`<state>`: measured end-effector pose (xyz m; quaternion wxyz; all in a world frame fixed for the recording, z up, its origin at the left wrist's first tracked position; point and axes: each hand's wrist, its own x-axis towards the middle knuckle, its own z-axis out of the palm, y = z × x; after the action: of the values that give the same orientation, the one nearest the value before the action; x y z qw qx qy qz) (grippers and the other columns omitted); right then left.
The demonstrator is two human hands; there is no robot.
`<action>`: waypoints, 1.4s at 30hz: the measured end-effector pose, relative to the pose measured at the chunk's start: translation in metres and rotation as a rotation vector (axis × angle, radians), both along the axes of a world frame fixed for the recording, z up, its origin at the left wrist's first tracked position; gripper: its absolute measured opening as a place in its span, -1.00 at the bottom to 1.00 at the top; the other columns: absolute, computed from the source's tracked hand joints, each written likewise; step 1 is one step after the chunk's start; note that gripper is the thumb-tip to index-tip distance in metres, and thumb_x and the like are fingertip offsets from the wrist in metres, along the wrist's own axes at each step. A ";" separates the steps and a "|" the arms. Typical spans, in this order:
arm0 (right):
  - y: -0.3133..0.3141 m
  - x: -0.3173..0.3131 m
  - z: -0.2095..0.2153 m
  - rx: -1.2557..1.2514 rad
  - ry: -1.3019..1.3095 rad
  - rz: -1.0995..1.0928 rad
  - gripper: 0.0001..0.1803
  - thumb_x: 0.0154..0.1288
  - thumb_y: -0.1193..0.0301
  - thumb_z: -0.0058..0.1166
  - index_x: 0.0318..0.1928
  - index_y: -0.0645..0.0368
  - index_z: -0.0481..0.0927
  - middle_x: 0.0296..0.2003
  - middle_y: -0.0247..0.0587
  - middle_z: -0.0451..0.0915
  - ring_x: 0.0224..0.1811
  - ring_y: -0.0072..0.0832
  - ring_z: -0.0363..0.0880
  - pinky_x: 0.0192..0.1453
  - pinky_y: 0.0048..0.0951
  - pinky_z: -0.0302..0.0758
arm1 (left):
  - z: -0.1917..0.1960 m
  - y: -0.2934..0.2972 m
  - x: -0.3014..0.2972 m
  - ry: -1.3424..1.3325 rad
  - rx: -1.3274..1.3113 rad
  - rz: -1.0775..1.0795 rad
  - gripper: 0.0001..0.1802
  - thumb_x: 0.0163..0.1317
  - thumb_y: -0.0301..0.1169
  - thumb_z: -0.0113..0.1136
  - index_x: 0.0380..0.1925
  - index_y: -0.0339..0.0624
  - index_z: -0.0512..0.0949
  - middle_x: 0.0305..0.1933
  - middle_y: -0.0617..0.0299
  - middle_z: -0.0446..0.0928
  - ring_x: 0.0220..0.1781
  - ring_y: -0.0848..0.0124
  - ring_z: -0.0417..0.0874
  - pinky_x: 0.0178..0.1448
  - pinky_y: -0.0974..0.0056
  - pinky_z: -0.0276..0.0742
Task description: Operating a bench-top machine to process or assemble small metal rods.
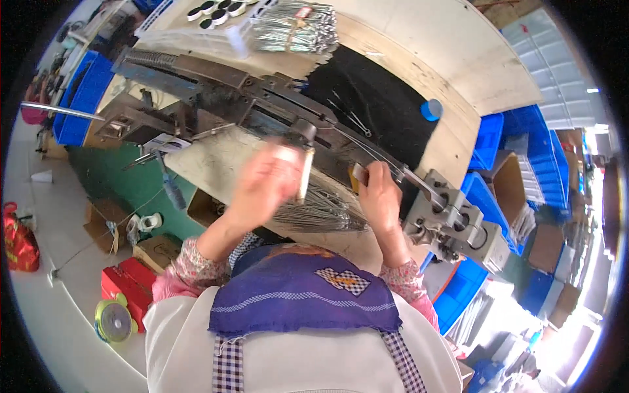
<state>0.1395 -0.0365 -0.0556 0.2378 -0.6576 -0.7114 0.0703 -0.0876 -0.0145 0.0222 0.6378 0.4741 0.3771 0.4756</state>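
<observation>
Wire rods (321, 211), bundled, long axis running between the hands; left hand (265, 183) blurred, grip unclear; right hand (380, 196) closed on small block (359, 175).

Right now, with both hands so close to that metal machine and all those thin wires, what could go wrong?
1. The right hand rests right against the machine's long metal arm; its fingers might get pinched if that arm moves.
2. The left hand is blurred over the fanned bundle of thin wires, whose ends could poke skin.
3. The wires lie near the bench edge and might slip off.
</observation>
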 end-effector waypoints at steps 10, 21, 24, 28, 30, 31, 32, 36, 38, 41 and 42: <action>-0.027 0.001 0.017 -0.017 -0.015 0.115 -0.69 0.03 0.34 0.24 -0.35 0.20 0.38 -0.28 -0.12 0.48 -0.25 -0.19 0.52 -0.29 -0.29 0.55 | -0.014 0.023 0.087 -0.267 -0.597 -0.415 -0.72 0.43 -0.23 -0.07 -0.43 -0.13 0.40 -0.65 0.48 0.18 -0.74 0.64 0.12 -0.67 0.48 -0.03; 0.019 0.036 0.132 0.263 -0.032 0.153 -0.82 0.08 0.55 0.05 -0.25 0.16 0.49 -0.44 -0.05 0.50 -0.33 -0.07 0.55 -0.27 -0.13 0.49 | -0.018 0.020 0.081 -0.145 -0.343 -0.107 -0.74 0.46 -0.24 -0.11 -0.35 -0.12 0.45 -0.63 0.47 0.20 -0.66 0.64 0.15 -0.59 0.48 0.03; 0.067 0.025 0.107 -0.057 0.081 0.281 -0.86 0.16 0.54 0.04 -0.24 0.21 0.55 -0.31 0.04 0.57 -0.16 0.00 0.56 -0.13 -0.12 0.51 | -0.019 0.020 0.082 -0.172 -0.343 -0.142 -0.73 0.45 -0.26 -0.10 -0.38 -0.14 0.46 -0.65 0.45 0.24 -0.68 0.64 0.17 -0.61 0.48 0.03; 0.065 0.017 0.110 -0.452 0.409 0.316 -0.72 0.27 0.47 0.05 -0.05 0.35 0.56 -0.32 -0.01 0.65 -0.32 -0.30 0.67 -0.22 -0.37 0.58 | -0.020 0.014 0.079 -0.212 -0.361 -0.132 -0.71 0.44 -0.27 -0.09 -0.42 -0.16 0.48 -0.66 0.43 0.29 -0.70 0.64 0.18 -0.63 0.48 0.04; 0.062 0.020 0.115 -0.496 0.492 0.292 -0.73 0.28 0.47 0.04 -0.06 0.38 0.56 -0.34 -0.07 0.65 -0.36 -0.40 0.65 -0.25 -0.44 0.58 | -0.016 0.014 0.079 -0.223 -0.367 -0.111 -0.71 0.44 -0.26 -0.07 -0.42 -0.17 0.49 -0.66 0.42 0.31 -0.70 0.64 0.20 -0.62 0.47 0.04; 0.061 0.021 0.118 -0.535 0.590 0.251 -0.73 0.30 0.47 0.04 -0.07 0.40 0.57 -0.36 -0.12 0.65 -0.40 -0.51 0.64 -0.28 -0.50 0.58 | -0.014 0.013 0.079 -0.234 -0.373 -0.092 -0.70 0.44 -0.26 -0.06 -0.43 -0.18 0.49 -0.67 0.42 0.31 -0.71 0.64 0.20 -0.63 0.47 0.05; 0.063 0.022 0.123 -0.542 0.593 0.251 -0.73 0.30 0.47 0.04 -0.07 0.40 0.57 -0.36 -0.12 0.65 -0.40 -0.51 0.64 -0.28 -0.50 0.58 | -0.013 0.013 0.079 -0.243 -0.381 -0.076 -0.69 0.43 -0.26 -0.05 -0.44 -0.19 0.49 -0.68 0.42 0.31 -0.71 0.63 0.20 -0.63 0.47 0.06; 0.077 0.028 0.132 -0.702 0.815 0.234 -0.73 0.32 0.48 0.02 -0.05 0.41 0.56 -0.35 -0.16 0.64 -0.40 -0.51 0.61 -0.28 -0.50 0.59 | -0.029 0.020 0.070 -0.168 -0.295 -0.273 -0.61 0.46 -0.12 -0.13 -0.30 -0.21 0.48 -0.49 0.29 0.48 -0.48 0.51 0.50 -0.39 0.42 0.43; 0.083 0.029 0.132 -0.833 0.787 0.279 -0.73 0.34 0.47 0.02 -0.04 0.42 0.54 -0.34 -0.15 0.63 -0.36 -0.50 0.61 -0.27 -0.48 0.59 | -0.024 0.016 0.082 -0.369 -0.467 -0.229 -0.46 0.44 0.06 -0.24 -0.13 -0.25 0.42 -0.10 0.09 0.51 -0.01 0.31 0.57 0.14 0.19 0.49; 0.078 0.026 0.138 -0.599 0.480 0.361 -0.73 0.35 0.39 0.01 -0.02 0.26 0.57 -0.22 -0.05 0.62 -0.27 -0.32 0.58 -0.13 -0.41 0.56 | -0.011 0.016 0.092 -0.600 -0.506 -0.270 -0.26 0.38 0.19 -0.32 0.05 -0.37 0.32 0.20 -0.08 0.33 0.38 0.11 0.27 0.49 0.08 0.14; 0.078 0.023 0.139 -0.348 0.212 0.439 -0.72 0.36 0.34 0.00 -0.01 0.20 0.58 -0.17 0.00 0.60 -0.24 -0.24 0.56 -0.08 -0.38 0.53 | -0.003 0.015 0.092 -0.809 -0.595 -0.237 -0.22 0.38 0.20 -0.33 0.08 -0.43 0.29 0.22 -0.12 0.31 0.40 0.08 0.24 0.48 0.09 0.15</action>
<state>0.1627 0.0411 0.0831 0.1736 -0.5080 -0.7850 0.3092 0.0047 0.0008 0.0189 0.8894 0.0896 0.1631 0.4176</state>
